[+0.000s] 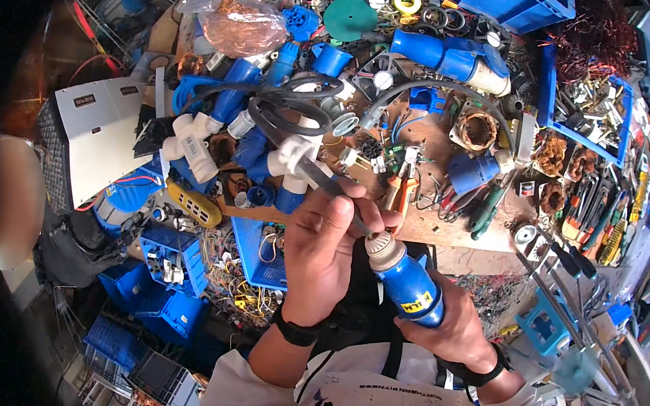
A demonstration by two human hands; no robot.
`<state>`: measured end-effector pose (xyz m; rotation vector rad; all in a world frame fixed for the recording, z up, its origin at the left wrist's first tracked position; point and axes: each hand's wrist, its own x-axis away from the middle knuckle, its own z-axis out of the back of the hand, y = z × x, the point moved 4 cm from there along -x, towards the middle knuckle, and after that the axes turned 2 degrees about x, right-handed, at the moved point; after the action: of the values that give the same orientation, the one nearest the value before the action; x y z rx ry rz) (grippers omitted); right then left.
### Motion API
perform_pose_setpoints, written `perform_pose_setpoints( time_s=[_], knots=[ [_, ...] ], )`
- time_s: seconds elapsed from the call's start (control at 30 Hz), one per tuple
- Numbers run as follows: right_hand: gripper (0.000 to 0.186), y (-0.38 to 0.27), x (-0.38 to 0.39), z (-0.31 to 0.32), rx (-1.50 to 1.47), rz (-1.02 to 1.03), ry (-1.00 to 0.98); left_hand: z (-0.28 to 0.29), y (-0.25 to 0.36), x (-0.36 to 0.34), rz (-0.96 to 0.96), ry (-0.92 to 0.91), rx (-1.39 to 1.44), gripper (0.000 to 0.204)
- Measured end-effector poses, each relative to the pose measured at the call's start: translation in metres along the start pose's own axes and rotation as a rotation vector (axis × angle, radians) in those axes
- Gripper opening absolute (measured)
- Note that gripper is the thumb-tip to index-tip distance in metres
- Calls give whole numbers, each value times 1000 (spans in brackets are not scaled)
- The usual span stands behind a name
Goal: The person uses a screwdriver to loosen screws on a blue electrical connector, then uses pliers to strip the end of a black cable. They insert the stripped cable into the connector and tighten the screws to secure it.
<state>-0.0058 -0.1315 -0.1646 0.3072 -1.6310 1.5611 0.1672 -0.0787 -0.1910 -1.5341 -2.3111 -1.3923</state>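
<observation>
My right hand (450,325) is wrapped round a blue industrial plug housing (411,286) with a pale ribbed cable gland on its upper end. In my left hand (318,253), the fingers pinch a thick black cable (316,172) close to that gland. The cable seems to run into the gland, though my fingers partly hide the spot. Up and left, the cable passes by a white plastic fitting (296,153) and loops into a coil (290,113) on the bench. Orange-handled pliers (399,194) lie just beyond my left fingertips.
The wooden bench (432,225) is crowded with blue plug parts (473,170), a green disc (350,19) and a bag of copper wire (244,23). A blue tray of metal parts (588,111) stands at right, near several hand tools (594,209). Blue bins (171,259) sit lower left.
</observation>
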Motion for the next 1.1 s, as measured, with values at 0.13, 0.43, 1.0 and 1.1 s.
perform_pose_setpoints(
  time_s=[0.13,0.43,1.0,1.1],
  knots=[
    [50,0,1,3,-5,-15,-9,0,-2,-6,-8,-56,7,25],
    [53,1,-5,5,-35,43,48,-27,-19,5,145,-60,121,34],
    [50,16,-2,-2,-349,16,-208,-22,-49,4,295,-575,219,44],
    [50,20,-3,-2,-301,-37,-171,-24,-47,2,304,-459,159,45]
  ],
)
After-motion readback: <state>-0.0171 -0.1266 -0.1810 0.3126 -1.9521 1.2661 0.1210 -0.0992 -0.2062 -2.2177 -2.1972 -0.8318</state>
